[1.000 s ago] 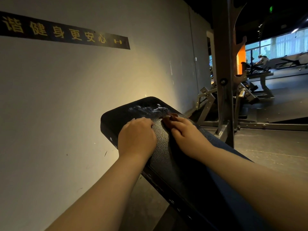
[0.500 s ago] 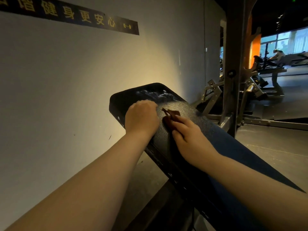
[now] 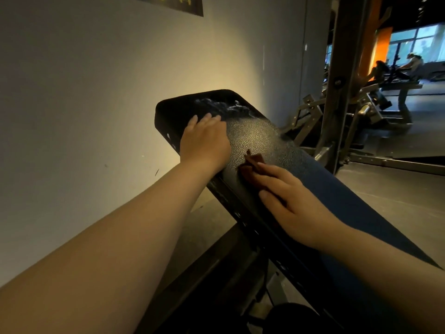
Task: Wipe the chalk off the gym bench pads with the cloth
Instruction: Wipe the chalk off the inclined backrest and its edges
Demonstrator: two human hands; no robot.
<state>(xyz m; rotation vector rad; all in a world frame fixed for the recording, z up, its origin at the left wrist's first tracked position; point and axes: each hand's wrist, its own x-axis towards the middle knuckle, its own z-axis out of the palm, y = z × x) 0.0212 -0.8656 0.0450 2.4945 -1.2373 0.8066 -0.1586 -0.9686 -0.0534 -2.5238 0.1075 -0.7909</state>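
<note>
A pale wall (image 3: 96, 92) stood left; a steel rack post (image 3: 342, 68), grey floor (image 3: 397, 201) and bright windows (image 3: 409, 44) lay right.

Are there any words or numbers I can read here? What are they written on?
Dark banner on the wall: only its bottom corner shows, with a small yellow dumbbell picture and cut-off yellow marks; no whole word can be read.
Bench pad: no writing, only white chalk smears.
Cloth: no label visible.
Gym machines far away: too small and dark to read.
</note>
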